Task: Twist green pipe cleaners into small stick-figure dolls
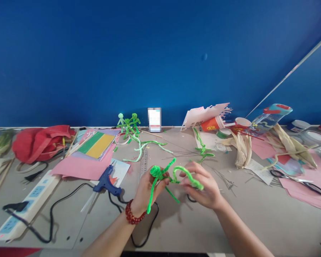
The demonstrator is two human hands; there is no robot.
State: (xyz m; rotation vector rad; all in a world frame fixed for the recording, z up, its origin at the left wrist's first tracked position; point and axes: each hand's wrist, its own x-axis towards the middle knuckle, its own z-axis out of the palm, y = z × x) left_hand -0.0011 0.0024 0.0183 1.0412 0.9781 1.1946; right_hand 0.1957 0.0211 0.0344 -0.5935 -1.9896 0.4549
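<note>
A bright green pipe-cleaner figure (163, 176) is held up in front of me, with a coiled loop at its top and several fuzzy limbs sticking out. My left hand (149, 191), wearing a red beaded bracelet (133, 213), grips the coiled part between fingers and thumb. My right hand (200, 185) pinches a curved green stem (188, 175) of the same figure. Some of the wire is hidden behind my fingers. Below the hands lies a black power cable (149, 228).
A blue glue gun (105, 182) and a metal ruler (143, 164) lie left of my hands. Finished green pipe-cleaner figures (130, 125) stand at the back. Scissors (296, 182) rest on pink paper (305, 189) at right. A white power strip (24, 207) sits at left.
</note>
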